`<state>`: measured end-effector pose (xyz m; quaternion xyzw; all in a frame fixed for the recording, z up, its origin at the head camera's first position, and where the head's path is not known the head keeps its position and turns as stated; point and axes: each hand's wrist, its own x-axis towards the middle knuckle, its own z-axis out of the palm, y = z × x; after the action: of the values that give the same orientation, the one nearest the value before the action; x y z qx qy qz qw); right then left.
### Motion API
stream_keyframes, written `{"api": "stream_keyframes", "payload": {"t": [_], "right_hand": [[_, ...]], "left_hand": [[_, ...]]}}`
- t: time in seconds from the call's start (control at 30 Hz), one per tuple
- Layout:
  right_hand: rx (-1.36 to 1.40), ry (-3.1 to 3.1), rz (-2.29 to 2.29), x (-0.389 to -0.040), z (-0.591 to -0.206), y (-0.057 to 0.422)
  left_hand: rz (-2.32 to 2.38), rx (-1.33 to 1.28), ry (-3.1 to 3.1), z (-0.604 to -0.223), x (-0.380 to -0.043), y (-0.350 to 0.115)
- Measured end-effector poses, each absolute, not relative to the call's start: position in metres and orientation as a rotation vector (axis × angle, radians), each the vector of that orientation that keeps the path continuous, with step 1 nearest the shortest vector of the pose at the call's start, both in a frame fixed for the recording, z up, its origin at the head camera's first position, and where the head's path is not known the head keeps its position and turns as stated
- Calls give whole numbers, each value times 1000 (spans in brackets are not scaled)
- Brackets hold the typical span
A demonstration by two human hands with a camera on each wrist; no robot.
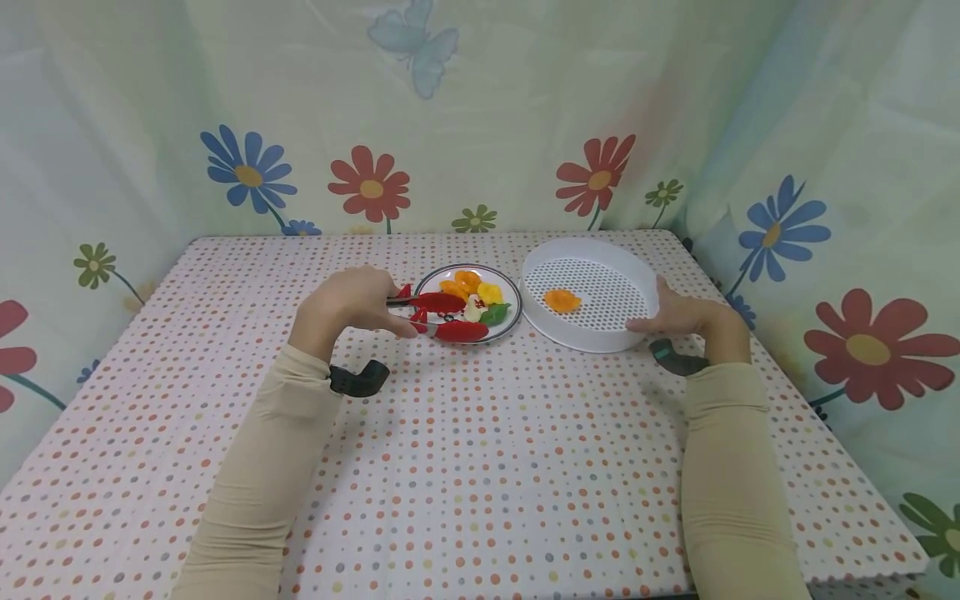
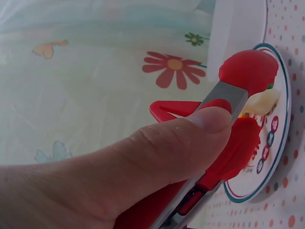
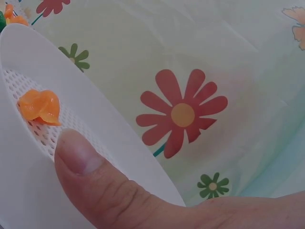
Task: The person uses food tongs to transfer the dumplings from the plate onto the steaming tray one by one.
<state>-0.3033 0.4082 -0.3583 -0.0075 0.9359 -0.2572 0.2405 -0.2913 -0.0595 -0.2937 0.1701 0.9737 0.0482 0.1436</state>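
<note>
My left hand [image 1: 352,300] holds a pair of red-tipped metal tongs [image 1: 461,332], its thumb [image 2: 190,138] pressed along the upper arm. The red tong heads [image 2: 250,71] are apart, over the white plate [image 1: 507,283] with a dark rim. On that plate lie shiny orange pieces [image 1: 467,279], a yellow piece [image 1: 491,292], a whitish piece [image 1: 474,308] and a green piece [image 1: 495,314]. At the right, my right hand [image 1: 678,312] grips the wall of a round white steamer basket [image 1: 600,283], thumb over the rim. Inside sits one orange dumpling-shaped piece [image 3: 40,107]. The right fingers are mostly hidden behind the wall.
A dotted cloth covers the table [image 1: 480,467]. Plate and basket stand side by side near its back edge, their rims close together. Flower-printed curtains [image 1: 480,125] hang behind and along both sides. Each wrist wears a dark camera mount [image 1: 360,379].
</note>
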Motion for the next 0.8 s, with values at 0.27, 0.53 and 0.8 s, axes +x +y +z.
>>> {"api": "stream_keyframes", "payload": {"t": [0.27,0.53,0.8], "right_hand": [[-5,2561,-696,-304,-359,409],[5,2562,-663,-305,-358,407],[-7,2566,-668,-304,-358,409]], "left_hand": [[92,482,2796,-297,-293,-57],[97,470,2814,-299,-295,-57],[95,463,2866,-302,-300,-61]]}}
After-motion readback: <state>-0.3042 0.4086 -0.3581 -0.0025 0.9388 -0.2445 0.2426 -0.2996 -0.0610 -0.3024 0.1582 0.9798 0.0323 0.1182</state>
